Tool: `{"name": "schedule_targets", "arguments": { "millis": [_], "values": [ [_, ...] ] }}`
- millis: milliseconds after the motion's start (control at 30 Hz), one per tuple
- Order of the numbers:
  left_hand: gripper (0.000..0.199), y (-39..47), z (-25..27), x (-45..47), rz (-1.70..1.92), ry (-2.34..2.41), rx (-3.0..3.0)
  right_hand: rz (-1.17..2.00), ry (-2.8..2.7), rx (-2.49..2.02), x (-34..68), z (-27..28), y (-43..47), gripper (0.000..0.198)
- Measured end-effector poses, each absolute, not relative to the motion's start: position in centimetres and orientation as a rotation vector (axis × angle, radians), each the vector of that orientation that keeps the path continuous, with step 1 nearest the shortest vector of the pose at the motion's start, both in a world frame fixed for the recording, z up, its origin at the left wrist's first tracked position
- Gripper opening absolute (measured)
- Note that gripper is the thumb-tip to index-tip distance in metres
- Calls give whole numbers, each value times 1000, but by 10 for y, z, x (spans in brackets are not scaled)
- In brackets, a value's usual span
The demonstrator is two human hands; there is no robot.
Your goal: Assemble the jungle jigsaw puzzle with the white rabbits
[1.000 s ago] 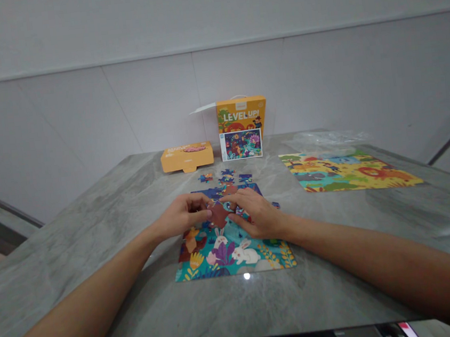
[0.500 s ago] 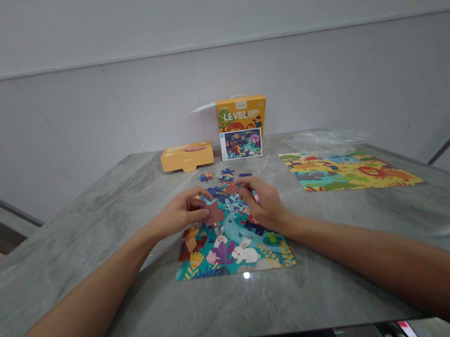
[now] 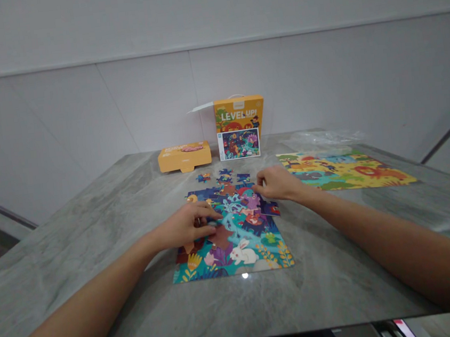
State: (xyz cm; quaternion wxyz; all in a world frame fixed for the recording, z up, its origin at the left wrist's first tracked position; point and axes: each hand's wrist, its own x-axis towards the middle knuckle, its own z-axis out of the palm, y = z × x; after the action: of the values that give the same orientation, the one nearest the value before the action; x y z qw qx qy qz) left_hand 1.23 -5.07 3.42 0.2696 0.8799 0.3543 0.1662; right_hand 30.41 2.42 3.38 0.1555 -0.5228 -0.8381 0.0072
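A partly assembled jigsaw puzzle (image 3: 240,254) with rabbits and plants lies before me. Over its left part, my left hand (image 3: 193,224) pinches a brown puzzle piece (image 3: 221,237) that covers some of the picture. My right hand (image 3: 278,183) is at the puzzle's upper right edge, its fingers closed together; whatever they may hold is hidden. Just below it, a dark blue puzzle piece (image 3: 270,209) juts out from the right side. Beyond the top edge lie several loose puzzle pieces (image 3: 225,176).
Behind stand a yellow box (image 3: 186,157), an upright "LEVEL UP!" box (image 3: 239,114) and a picture card (image 3: 240,144) leaning against it. A yellow animal puzzle (image 3: 341,169) lies to the right, with clear plastic wrapping (image 3: 322,138) behind it. The grey table (image 3: 184,317) ends near me.
My right hand has moved right and away from me, uncovering the puzzle's right part. My left hand has brought the brown piece lower, over one of the rabbits.
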Motion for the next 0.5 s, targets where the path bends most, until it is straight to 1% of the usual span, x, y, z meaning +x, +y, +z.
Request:
{"name": "schedule_targets", "arguments": {
  "millis": [100,200,267,367,500],
  "values": [
    [25,-49,35,12,448,978,2431,41,-2597,-1457,299,48,7,38],
    [23,-42,33,7,550,1191,2398,153,-2807,-1393,289,60,-15,53],
    [25,-34,31,-1,666,1441,2353,173,-2899,-1374,284,63,-27,54],
    [26,-22,30,-16,767,1781,2263,194,-2941,-1328,280,63,-37,50],
    [24,-17,33,-24,787,1925,2171,285,-2899,-1300,280,62,-36,52]
  ]
}}
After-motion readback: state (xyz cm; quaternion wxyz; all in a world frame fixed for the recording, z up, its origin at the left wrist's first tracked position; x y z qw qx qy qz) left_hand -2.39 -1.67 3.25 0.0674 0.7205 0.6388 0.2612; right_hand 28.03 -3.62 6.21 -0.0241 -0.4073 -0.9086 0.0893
